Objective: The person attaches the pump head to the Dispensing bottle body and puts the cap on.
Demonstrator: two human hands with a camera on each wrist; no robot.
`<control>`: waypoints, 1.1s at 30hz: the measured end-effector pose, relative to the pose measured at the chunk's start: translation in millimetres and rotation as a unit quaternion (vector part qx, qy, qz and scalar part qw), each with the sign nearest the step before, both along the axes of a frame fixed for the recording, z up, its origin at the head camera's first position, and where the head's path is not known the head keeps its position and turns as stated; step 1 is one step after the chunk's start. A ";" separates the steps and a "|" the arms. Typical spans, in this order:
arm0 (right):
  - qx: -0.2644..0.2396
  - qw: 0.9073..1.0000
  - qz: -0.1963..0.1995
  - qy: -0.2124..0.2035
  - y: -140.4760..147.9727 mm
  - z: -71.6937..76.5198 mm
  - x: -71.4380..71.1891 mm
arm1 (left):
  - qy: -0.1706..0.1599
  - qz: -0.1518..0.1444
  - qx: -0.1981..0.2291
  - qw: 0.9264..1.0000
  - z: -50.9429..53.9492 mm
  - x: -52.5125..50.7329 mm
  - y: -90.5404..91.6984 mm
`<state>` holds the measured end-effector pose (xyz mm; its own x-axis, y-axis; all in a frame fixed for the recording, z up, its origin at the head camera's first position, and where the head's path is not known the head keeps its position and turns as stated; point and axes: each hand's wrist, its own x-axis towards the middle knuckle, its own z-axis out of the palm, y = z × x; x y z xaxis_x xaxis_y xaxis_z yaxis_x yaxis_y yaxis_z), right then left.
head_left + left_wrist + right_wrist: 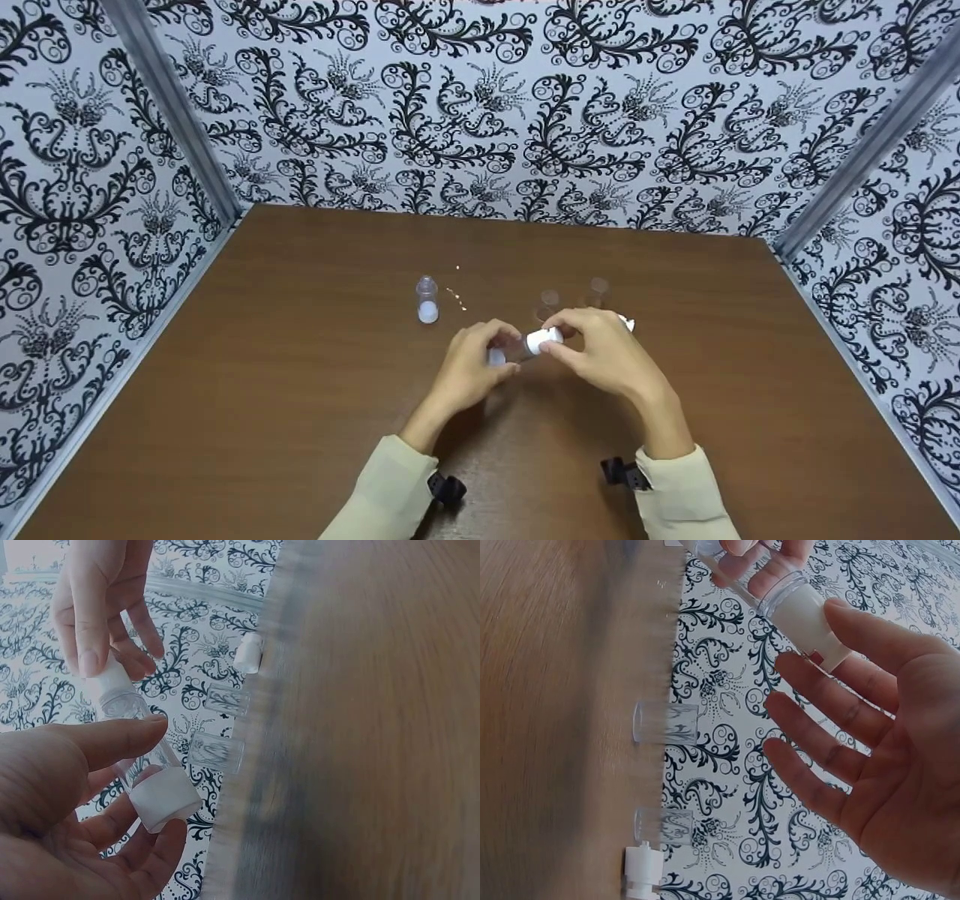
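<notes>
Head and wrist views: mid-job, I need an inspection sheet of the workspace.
Surface: brown wood-grain table.
Job's things: clear bottle with a white base, held slanted; white top at its other end.
Clutter: second bottle, two clear cylindrical caps, white pump head, pale specks too small to identify.
Left hand: grips the clear bottle.
Right hand: pinches the white top.
Cables: nothing seen.
Surroundings: black-and-white scroll-patterned walls, grey corner posts.

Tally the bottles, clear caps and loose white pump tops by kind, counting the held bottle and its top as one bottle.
Bottles: 2
Clear caps: 2
Loose white pump top: 1
Total: 5
</notes>
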<state>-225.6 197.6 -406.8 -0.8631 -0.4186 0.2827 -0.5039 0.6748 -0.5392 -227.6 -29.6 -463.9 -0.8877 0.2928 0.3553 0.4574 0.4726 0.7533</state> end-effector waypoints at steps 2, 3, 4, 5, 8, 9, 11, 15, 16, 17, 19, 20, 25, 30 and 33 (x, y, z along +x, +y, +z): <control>-0.001 1.000 -0.008 -0.010 -0.5 0.3 0.1 | 0.001 -0.002 0.000 1.000 -0.2 -0.1 0.2; 0.000 1.000 -0.010 -0.012 -0.7 0.4 0.2 | 0.000 -0.002 0.000 1.000 -0.2 -0.1 0.3; 0.000 1.000 -0.013 -0.013 -0.8 0.7 0.5 | -0.001 -0.002 0.000 1.000 0.0 -0.1 0.3; 0.000 1.000 -0.013 -0.013 -0.8 0.7 0.5 | -0.001 -0.003 0.000 1.000 -0.2 -0.2 0.3; 0.000 1.000 -0.015 -0.009 -0.5 0.9 1.0 | -0.002 -0.003 0.003 1.000 0.3 -0.1 0.3; -0.002 1.000 -0.015 -0.007 -0.2 1.3 1.4 | -0.002 -0.003 0.003 1.000 0.3 -0.2 0.2; -0.006 1.000 -0.015 -0.002 0.7 1.4 1.8 | -0.001 -0.003 0.003 1.000 0.5 -0.2 0.0; -0.016 1.000 -0.012 0.005 2.9 3.8 3.4 | 0.002 -0.006 0.003 1.000 0.3 -0.3 -0.3; -0.019 1.000 -0.009 0.009 3.5 4.1 3.5 | 0.003 -0.006 0.003 1.000 0.2 -0.3 -0.4; -0.020 1.000 -0.005 0.013 4.1 4.7 3.7 | 0.003 -0.007 0.004 1.000 0.1 -0.4 -0.5; -0.021 1.000 0.004 0.022 5.4 5.6 3.7 | 0.004 -0.007 0.004 1.000 -0.2 -0.6 -0.6; -0.022 0.999 0.008 0.028 6.0 5.9 3.5 | 0.003 -0.007 0.005 1.000 -0.1 -0.6 -0.6; -0.022 0.998 0.030 0.057 7.8 7.2 2.6 | 0.002 -0.006 0.003 1.000 -0.9 -1.0 -0.9; -0.023 0.996 0.053 0.068 7.7 7.7 3.3 | -0.020 -0.006 0.003 1.000 0.2 0.0 -1.1; -0.016 0.995 0.061 0.071 6.7 6.8 3.3 | -0.026 -0.006 0.002 1.000 0.9 0.5 -1.0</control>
